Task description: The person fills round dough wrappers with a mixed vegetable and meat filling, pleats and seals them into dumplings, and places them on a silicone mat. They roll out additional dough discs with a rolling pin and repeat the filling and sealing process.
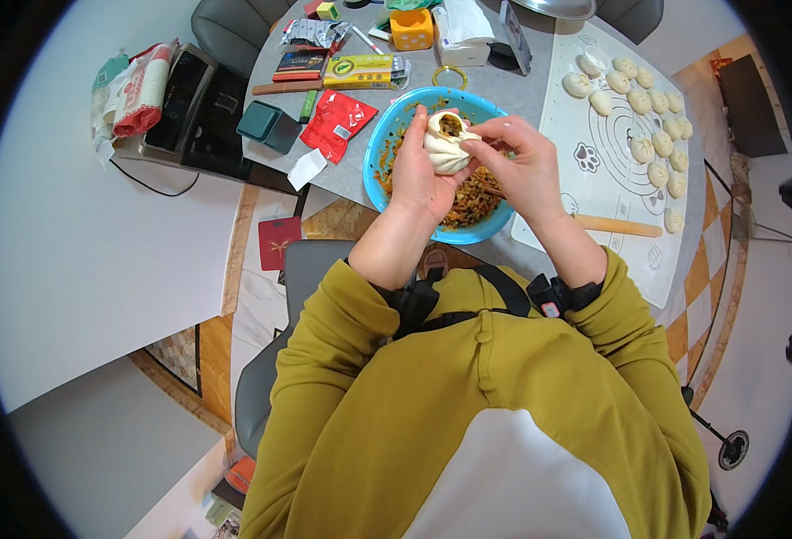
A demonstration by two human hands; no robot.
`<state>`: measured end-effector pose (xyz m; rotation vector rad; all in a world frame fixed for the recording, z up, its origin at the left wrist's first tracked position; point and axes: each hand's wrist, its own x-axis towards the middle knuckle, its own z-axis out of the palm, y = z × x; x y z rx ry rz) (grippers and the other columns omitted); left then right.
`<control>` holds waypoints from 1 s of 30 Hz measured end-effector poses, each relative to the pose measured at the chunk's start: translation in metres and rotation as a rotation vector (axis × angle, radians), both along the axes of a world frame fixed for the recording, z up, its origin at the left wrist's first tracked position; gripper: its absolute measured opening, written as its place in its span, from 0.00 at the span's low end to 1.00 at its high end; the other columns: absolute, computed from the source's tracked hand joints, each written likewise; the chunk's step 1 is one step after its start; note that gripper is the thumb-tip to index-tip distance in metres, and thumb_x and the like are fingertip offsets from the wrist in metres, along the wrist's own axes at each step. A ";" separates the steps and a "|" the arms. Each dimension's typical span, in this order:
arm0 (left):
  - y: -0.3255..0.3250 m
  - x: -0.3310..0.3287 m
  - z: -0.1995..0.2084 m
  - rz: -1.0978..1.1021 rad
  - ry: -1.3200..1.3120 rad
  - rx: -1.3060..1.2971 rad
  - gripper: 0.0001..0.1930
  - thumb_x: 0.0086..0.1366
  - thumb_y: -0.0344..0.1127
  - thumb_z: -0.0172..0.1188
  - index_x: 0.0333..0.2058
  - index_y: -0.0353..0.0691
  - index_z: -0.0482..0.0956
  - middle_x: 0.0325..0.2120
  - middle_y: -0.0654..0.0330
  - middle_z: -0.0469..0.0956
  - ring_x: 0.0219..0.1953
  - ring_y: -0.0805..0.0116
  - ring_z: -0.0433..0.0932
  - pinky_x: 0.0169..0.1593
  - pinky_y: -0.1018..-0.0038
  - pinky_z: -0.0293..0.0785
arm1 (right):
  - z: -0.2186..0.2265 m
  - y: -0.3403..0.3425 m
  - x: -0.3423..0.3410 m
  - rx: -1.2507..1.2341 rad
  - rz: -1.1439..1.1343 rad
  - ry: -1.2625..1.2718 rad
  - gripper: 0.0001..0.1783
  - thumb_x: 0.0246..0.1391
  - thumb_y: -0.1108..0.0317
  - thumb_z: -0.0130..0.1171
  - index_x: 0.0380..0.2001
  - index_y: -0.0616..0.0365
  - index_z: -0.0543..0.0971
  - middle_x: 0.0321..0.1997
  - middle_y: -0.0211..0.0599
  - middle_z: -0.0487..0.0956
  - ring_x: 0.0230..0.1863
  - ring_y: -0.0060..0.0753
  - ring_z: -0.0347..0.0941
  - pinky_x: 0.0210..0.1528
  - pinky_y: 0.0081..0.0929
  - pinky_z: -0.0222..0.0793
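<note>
My left hand [417, 175] cups a half-wrapped dumpling [445, 144] above the blue bowl [387, 135], fingers curled up around its underside and thumb pressed to the dough. My right hand [523, 162] meets it from the other side, fingertips [484, 135] closed in a pinch on the wrapper's upper edge. The dumpling is pale, soft dough gathered into folds, and its top is still open, showing dark brown filling with flecks of green. It sits between both hands, over the middle of the bowl, which holds more of the same chopped brown filling and rests on the grey tabletop [342, 180] just in front of me.

To my right a white rolling mat [594, 193] covers the tabletop, with finished dumplings [652, 126] set out in curved rows along its far side and a wooden rolling pin [618, 225] lying across its near edge. To my left, near the bowl, lie a red packet [338, 121], a dark green box [268, 124] and a white scrap of paper [307, 168]. Farther back stand a yellow cube-shaped container [411, 29] and a tissue box [462, 36]. My sleeves [342, 305] are mustard yellow.
</note>
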<state>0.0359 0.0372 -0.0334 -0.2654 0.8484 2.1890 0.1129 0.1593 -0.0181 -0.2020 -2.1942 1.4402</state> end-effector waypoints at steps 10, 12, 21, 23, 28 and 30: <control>-0.013 0.005 0.011 -0.037 0.087 -0.027 0.23 0.78 0.57 0.37 0.49 0.48 0.75 0.46 0.62 0.79 0.48 0.67 0.78 0.51 0.61 0.76 | 0.034 0.011 0.001 0.618 0.110 0.148 0.19 0.42 0.72 0.71 0.41 0.47 0.84 0.56 0.33 0.77 0.58 0.45 0.70 0.55 0.38 0.70; -0.014 0.005 0.012 -0.062 0.125 -0.005 0.23 0.78 0.57 0.36 0.49 0.48 0.75 0.46 0.62 0.79 0.49 0.67 0.78 0.51 0.61 0.76 | 0.039 0.011 0.000 0.690 0.129 0.182 0.19 0.42 0.71 0.71 0.41 0.44 0.85 0.59 0.33 0.75 0.59 0.46 0.70 0.56 0.40 0.68; -0.018 0.006 0.012 -0.089 0.172 -0.098 0.24 0.78 0.56 0.36 0.46 0.46 0.77 0.41 0.62 0.81 0.43 0.68 0.81 0.46 0.64 0.78 | 0.046 0.008 0.003 0.846 0.203 0.153 0.17 0.43 0.69 0.71 0.40 0.41 0.84 0.65 0.29 0.73 0.63 0.48 0.67 0.59 0.44 0.62; -0.019 0.006 0.013 -0.088 0.164 -0.088 0.24 0.78 0.56 0.36 0.47 0.46 0.76 0.42 0.62 0.80 0.44 0.67 0.81 0.47 0.64 0.78 | 0.048 0.009 0.004 0.854 0.216 0.147 0.17 0.43 0.69 0.71 0.40 0.42 0.85 0.65 0.29 0.72 0.63 0.47 0.67 0.60 0.44 0.62; -0.019 0.008 0.018 -0.068 0.142 -0.072 0.24 0.78 0.56 0.36 0.50 0.45 0.76 0.45 0.61 0.80 0.47 0.67 0.80 0.48 0.65 0.78 | 0.052 0.010 0.002 0.861 0.189 0.172 0.18 0.42 0.68 0.71 0.41 0.44 0.85 0.66 0.28 0.72 0.63 0.46 0.67 0.61 0.44 0.61; -0.019 0.009 0.020 -0.065 0.148 -0.080 0.25 0.78 0.56 0.36 0.51 0.45 0.75 0.46 0.61 0.79 0.48 0.67 0.80 0.49 0.65 0.78 | 0.052 0.009 0.002 0.852 0.189 0.172 0.18 0.42 0.68 0.72 0.41 0.45 0.85 0.65 0.28 0.72 0.63 0.46 0.66 0.61 0.44 0.60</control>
